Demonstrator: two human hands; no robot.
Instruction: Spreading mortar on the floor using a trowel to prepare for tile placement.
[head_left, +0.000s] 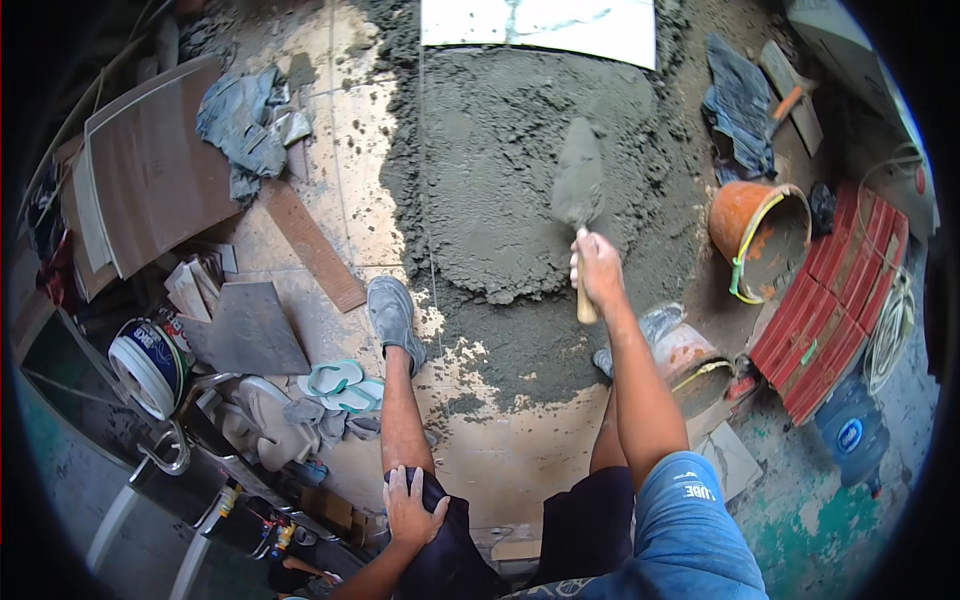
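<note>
My right hand (598,268) is closed round the pale wooden handle of a trowel (578,180). Its mortar-coated blade points away from me and lies over a bed of wet grey mortar (480,160), apparently touching it. The bed's surface is fairly smooth on the left and rougher on the right. A white marbled tile (540,25) lies at the far end of the bed. Along the left side runs a thin taut string (430,200). My left hand (414,508) rests on my left knee with its fingers spread, holding nothing.
An orange bucket (735,228) lies tipped at right, near a mortar-smeared bucket (682,348), red ridged panels (830,310) and a blue water jug (855,435). At left are a brown plank (312,245), leaning boards (155,165), a paint pail (150,365) and flip-flops (338,378).
</note>
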